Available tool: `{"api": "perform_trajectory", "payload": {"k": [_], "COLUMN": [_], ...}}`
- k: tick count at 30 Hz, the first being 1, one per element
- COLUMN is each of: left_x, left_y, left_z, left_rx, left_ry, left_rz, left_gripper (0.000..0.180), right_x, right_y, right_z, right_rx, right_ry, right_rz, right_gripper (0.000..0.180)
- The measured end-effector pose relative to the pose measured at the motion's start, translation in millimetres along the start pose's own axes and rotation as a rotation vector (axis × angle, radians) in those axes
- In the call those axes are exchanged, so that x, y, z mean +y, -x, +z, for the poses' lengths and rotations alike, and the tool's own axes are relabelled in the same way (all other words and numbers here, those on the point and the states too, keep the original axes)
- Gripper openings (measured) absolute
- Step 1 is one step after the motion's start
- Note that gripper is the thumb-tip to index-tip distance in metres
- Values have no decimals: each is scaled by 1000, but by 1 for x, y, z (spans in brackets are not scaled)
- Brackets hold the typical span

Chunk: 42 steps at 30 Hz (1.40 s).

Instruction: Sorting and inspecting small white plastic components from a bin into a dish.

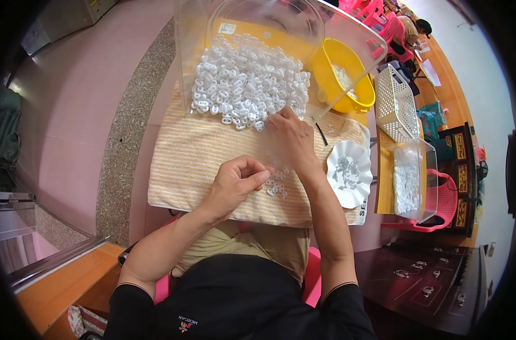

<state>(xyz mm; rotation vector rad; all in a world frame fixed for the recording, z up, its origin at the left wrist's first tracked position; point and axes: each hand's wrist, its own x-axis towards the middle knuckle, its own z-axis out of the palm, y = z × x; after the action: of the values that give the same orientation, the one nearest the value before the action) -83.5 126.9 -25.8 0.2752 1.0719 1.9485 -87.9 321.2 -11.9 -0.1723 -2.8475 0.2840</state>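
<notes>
Progress looks slight: left hand (235, 182) pinches a white clip, right hand (292, 139) spreads over the big pile (246, 82); few clips (276, 187) separated.

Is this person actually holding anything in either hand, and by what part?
Left hand: fingers curled with thumb pinched to fingertips, but what it holds is too small to tell. Right hand lies on the pile of white plastic pieces, gripping nothing visible.
</notes>
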Motion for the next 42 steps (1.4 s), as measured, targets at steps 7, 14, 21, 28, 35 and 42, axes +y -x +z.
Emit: {"api": "perform_trajectory", "payload": {"k": [7,14,21,28,35,42], "left_x": [0,4,11,5,8,13], "left_y": [1,-1,-1,0,3,5], "left_z": [0,-1,0,-6,-6,-3], "left_rx": [-7,31,175,115,61,-17], "left_ry": [3,-50,82,179,229,234], "left_rz": [5,25,-10,-52,-90,-147], "left_gripper": [7,8,13,14,10,11], "right_x": [5,8,-27,-39,-24,-17], "right_y": [3,12,48,64,79,83], "right_z": [2,0,-25,-30,-22,-22], "right_rx": [-20,169,48,100,-53,-195], "right_ry": [11,-219,-714,-668,-1159,-1457], "right_rz": [-8,34,49,-181,70,174], "right_gripper": [14,8,12,13,11,13]}}
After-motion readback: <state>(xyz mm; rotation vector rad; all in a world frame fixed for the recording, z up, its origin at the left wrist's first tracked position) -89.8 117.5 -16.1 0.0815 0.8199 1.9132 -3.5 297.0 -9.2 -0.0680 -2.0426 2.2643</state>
